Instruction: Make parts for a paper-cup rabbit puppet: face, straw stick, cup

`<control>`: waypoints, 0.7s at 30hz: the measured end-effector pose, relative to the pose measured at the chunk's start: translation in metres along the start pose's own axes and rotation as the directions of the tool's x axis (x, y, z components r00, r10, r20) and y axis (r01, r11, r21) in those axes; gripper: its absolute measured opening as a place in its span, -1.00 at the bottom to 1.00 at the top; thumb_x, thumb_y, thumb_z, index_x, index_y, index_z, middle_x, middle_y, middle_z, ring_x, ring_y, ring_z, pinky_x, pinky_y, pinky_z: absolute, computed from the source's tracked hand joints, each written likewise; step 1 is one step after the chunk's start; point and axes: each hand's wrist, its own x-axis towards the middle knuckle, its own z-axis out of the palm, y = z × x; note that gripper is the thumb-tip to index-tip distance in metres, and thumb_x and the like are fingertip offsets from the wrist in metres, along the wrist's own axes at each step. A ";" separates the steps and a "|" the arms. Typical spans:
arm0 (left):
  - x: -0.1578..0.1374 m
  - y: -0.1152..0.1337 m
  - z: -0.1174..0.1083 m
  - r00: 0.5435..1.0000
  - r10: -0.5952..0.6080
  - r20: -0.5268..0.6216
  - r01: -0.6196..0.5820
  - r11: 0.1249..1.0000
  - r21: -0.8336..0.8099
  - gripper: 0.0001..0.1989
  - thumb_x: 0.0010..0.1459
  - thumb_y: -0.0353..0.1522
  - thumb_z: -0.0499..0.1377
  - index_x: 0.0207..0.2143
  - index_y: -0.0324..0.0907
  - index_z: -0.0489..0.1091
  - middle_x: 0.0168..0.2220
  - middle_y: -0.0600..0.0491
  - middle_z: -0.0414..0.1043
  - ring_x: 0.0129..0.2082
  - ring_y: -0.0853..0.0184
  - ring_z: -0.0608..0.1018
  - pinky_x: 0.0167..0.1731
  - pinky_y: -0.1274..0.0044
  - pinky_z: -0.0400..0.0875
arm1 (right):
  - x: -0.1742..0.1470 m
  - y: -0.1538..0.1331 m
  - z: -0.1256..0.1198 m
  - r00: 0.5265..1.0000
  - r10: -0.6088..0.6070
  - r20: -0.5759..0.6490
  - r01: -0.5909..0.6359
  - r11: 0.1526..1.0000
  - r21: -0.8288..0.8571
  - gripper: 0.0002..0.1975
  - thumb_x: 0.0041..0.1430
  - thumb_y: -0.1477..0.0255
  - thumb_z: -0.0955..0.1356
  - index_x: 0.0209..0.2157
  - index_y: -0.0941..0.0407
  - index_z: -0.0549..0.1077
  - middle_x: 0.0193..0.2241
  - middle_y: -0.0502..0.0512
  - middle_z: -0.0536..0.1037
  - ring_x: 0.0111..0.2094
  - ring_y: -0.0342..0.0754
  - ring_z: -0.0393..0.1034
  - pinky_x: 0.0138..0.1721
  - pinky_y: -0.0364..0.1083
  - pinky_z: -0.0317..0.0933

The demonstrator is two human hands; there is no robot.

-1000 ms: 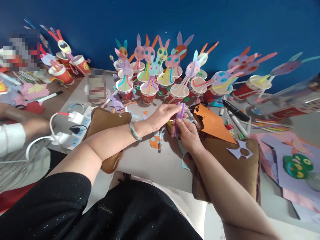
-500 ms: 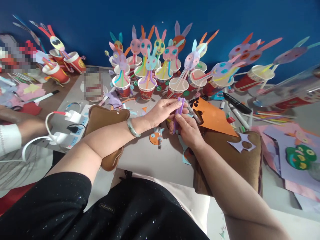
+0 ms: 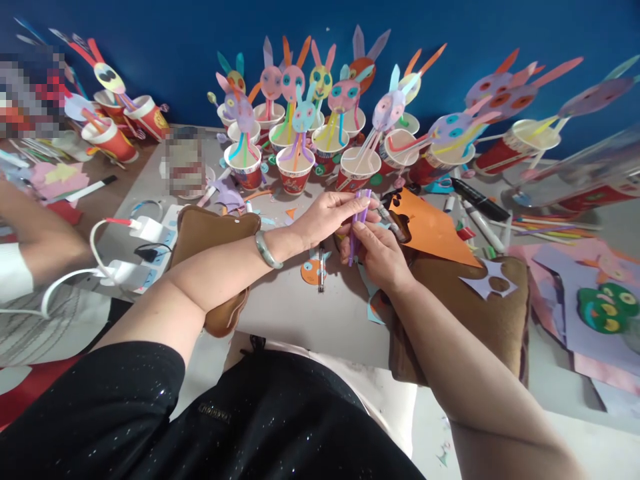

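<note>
Two purple drinking straws [image 3: 356,230], side by side, stand nearly upright between my hands. My left hand [image 3: 334,215] pinches them near the top, thumb in front. Lower down, my right hand [image 3: 379,252] has its thumb and fingers closed round the same straws. Below my hands on the table lies an orange paper face with blue eyes [image 3: 310,271], and a clear pen [image 3: 321,277] rests across its right side. Scraps of light blue paper [image 3: 376,312] lie under my right wrist. An orange paper sheet [image 3: 435,227] is just right of my right hand.
Several red paper cups [image 3: 295,177] with paper animal heads on straws line the back by the blue wall. Brown cushions [image 3: 215,230] lie under both arms. A power strip [image 3: 163,250] with white cables sits left, near another person's arm [image 3: 50,233]. Markers [image 3: 483,200] lie right.
The view has shifted slightly. My hands keep hold of the purple straws in nearly the same place. The other person's arm at the left has moved a little.
</note>
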 end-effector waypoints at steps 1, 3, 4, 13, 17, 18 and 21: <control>0.000 -0.001 0.000 1.000 0.004 0.004 -0.004 1.000 0.002 -0.56 0.24 -0.01 0.28 -0.15 -0.23 0.62 -0.20 -0.07 0.70 -0.26 0.34 0.69 -0.20 0.53 0.59 | 0.000 0.000 0.000 1.000 -0.001 0.001 0.001 1.000 -0.002 -0.52 0.23 -0.09 0.41 -0.31 0.07 0.53 -0.60 -0.02 0.47 -0.61 -0.11 0.34 -0.55 -0.07 0.30; 0.000 -0.002 -0.001 1.000 0.005 0.000 -0.005 1.000 0.010 -0.55 0.25 0.00 0.27 -0.14 -0.21 0.62 -0.20 -0.07 0.70 -0.28 0.34 0.68 -0.24 0.52 0.59 | 0.000 -0.001 0.000 1.000 -0.004 0.001 0.004 1.000 0.001 -0.53 0.22 -0.09 0.42 -0.32 0.06 0.53 -0.59 -0.02 0.48 -0.61 -0.11 0.34 -0.56 -0.08 0.29; 0.000 -0.003 -0.001 1.000 0.006 -0.005 -0.006 1.000 0.015 -0.55 0.25 0.00 0.27 -0.13 -0.21 0.62 -0.20 -0.06 0.70 -0.30 0.35 0.68 -0.25 0.52 0.58 | 0.000 -0.001 0.000 1.000 -0.005 0.000 0.005 1.000 0.007 -0.54 0.22 -0.08 0.42 -0.32 0.06 0.53 -0.59 -0.02 0.48 -0.61 -0.12 0.33 -0.56 -0.08 0.29; -0.002 -0.002 0.000 0.998 0.041 -0.054 -0.038 0.998 0.056 -0.58 0.26 -0.02 0.27 -0.14 -0.18 0.62 -0.24 -0.02 0.68 -0.35 0.37 0.66 -0.27 0.50 0.58 | 0.002 0.000 -0.002 0.998 0.038 0.040 -0.041 0.996 0.076 -0.55 0.20 -0.04 0.45 -0.33 0.10 0.53 -0.59 -0.02 0.49 -0.60 -0.12 0.38 -0.52 -0.09 0.35; -0.002 -0.001 -0.001 0.998 0.045 -0.040 -0.042 0.997 0.068 -0.59 0.28 -0.04 0.26 -0.16 -0.21 0.61 -0.25 -0.03 0.67 -0.27 0.33 0.68 -0.21 0.50 0.58 | 0.002 -0.002 -0.002 0.995 0.081 0.056 -0.085 0.993 0.082 -0.53 0.16 -0.05 0.47 -0.34 0.10 0.55 -0.57 0.02 0.53 -0.58 -0.10 0.42 -0.49 -0.07 0.40; -0.002 -0.002 -0.001 0.998 0.043 -0.037 -0.040 0.997 0.064 -0.59 0.29 -0.03 0.25 -0.17 -0.21 0.60 -0.27 -0.03 0.67 -0.25 0.32 0.68 -0.20 0.50 0.58 | 0.002 -0.002 -0.001 0.994 0.092 0.062 -0.098 0.991 0.089 -0.53 0.15 -0.06 0.48 -0.35 0.11 0.55 -0.56 0.04 0.55 -0.57 -0.08 0.44 -0.48 -0.07 0.42; -0.001 -0.003 -0.003 0.999 0.035 -0.037 -0.033 0.998 0.059 -0.58 0.30 -0.01 0.23 -0.20 -0.21 0.58 -0.29 -0.03 0.66 -0.22 0.27 0.69 -0.20 0.48 0.59 | 0.002 -0.004 0.000 0.986 0.133 0.104 -0.145 0.982 0.121 -0.51 0.09 -0.06 0.51 -0.35 0.12 0.56 -0.53 0.09 0.60 -0.52 -0.04 0.51 -0.43 -0.05 0.47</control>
